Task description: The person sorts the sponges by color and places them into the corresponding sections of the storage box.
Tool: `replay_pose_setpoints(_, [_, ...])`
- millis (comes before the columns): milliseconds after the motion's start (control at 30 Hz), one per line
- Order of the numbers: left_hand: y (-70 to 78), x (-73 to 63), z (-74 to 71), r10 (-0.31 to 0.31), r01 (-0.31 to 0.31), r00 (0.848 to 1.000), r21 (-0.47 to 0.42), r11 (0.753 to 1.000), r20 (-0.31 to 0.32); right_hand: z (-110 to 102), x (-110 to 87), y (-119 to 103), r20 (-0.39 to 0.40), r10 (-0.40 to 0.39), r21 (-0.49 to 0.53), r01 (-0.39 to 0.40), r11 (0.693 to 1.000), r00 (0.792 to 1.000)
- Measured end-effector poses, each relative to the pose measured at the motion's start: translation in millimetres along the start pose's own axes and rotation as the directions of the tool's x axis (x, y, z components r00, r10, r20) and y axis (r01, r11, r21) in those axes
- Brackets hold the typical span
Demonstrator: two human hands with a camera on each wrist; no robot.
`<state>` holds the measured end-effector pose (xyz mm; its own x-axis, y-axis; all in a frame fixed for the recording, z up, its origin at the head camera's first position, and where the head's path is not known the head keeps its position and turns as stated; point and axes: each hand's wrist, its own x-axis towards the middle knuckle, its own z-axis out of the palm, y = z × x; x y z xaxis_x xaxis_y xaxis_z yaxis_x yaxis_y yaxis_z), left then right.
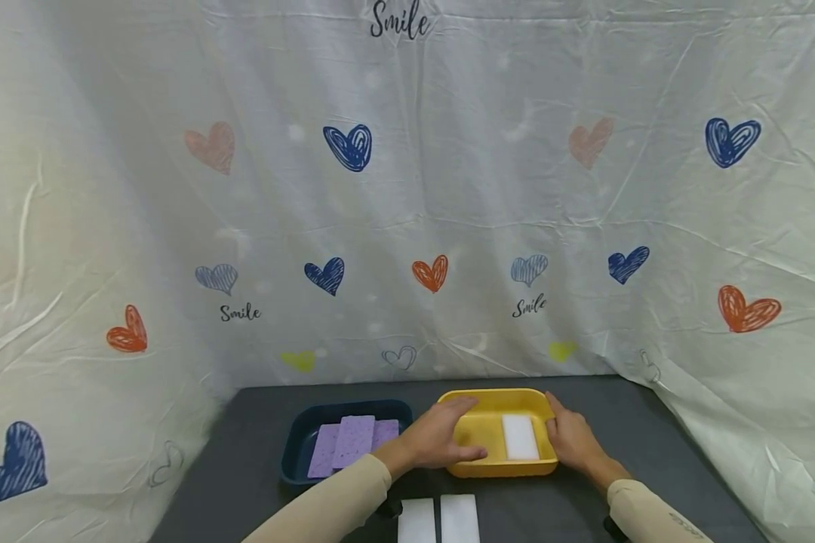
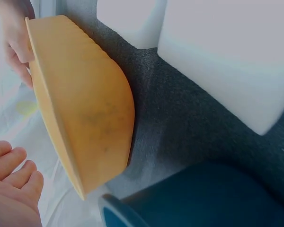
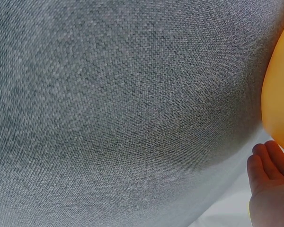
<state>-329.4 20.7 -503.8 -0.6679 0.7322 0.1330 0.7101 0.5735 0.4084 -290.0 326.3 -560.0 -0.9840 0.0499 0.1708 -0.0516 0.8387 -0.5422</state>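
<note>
A yellow tray stands on the dark table, with a white rectangular block lying inside toward its right. My right hand grips the tray's right rim, thumb over the edge; its fingers lie along the outer wall in the right wrist view. Over the tray's left side is my left hand, fingers spread and holding nothing. In the left wrist view, its fingers show apart from the yellow wall. To the left, a dark blue tray holds several purple speckled sponges, partly behind my left forearm.
Two white blocks lie side by side at the front, a left one and a right one. The grey table meets a hanging white cloth printed with hearts at the back and sides.
</note>
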Motion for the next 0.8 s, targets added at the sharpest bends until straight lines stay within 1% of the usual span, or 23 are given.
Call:
replay_pose_setpoints(167, [0.6, -12.3, -7.5, 0.009, -0.009, 1.0, 0.004, 1.0, -0.014, -0.6, -1.9, -2.8, 0.006, 0.001, 0.002, -0.001, 1.0, 1.0])
replay_pose_setpoints(367, [-3.7, -29.2, -14.4, 0.032, -0.032, 0.999, -0.014, 0.999, -0.029, -0.4, -3.0, -0.2, 0.014, -0.003, 0.021, 0.002, 1.0, 1.0])
replay_pose_setpoints(467, [-5.4, -40.2, -15.8, 0.046, -0.047, 0.999, -0.021, 0.999, -0.025, 0.4, -4.1, 2.4, 0.003, -0.02, 0.031, 0.019, 0.999, 1.0])
replay_pose_setpoints(500, [-5.7, -44.0, -16.0, 0.049, -0.049, 0.999, -0.021, 0.999, -0.023, 3.2, -3.5, 6.7, -0.012, -0.037, 0.023, 0.038, 0.999, 0.999])
replay_pose_setpoints(600, [-5.9, -55.7, -16.9, 0.042, -0.042, 0.999, -0.029, 0.999, -0.011, 2.4, -4.2, 6.0, -0.017, -0.046, 0.02, 0.046, 0.999, 0.999])
replay_pose_setpoints(700, [-6.7, -66.4, -17.0, 0.044, -0.044, 0.999, -0.043, 0.998, 0.0, 0.2, -3.9, 3.5, -0.005, -0.034, 0.019, 0.034, 0.999, 0.999])
replay_pose_setpoints(733, [-7.0, -69.9, -17.0, 0.041, -0.041, 0.999, -0.054, 0.998, 0.006, -3.2, -4.5, -1.7, 0.01, -0.014, 0.029, 0.014, 0.999, 1.0])
replay_pose_setpoints(800, [-7.6, -76.5, -16.2, 0.039, -0.038, 0.999, -0.072, 0.997, 0.016, -4.7, -3.9, -4.3, 0.027, 0.0, 0.025, 0.0, 1.0, 1.0])
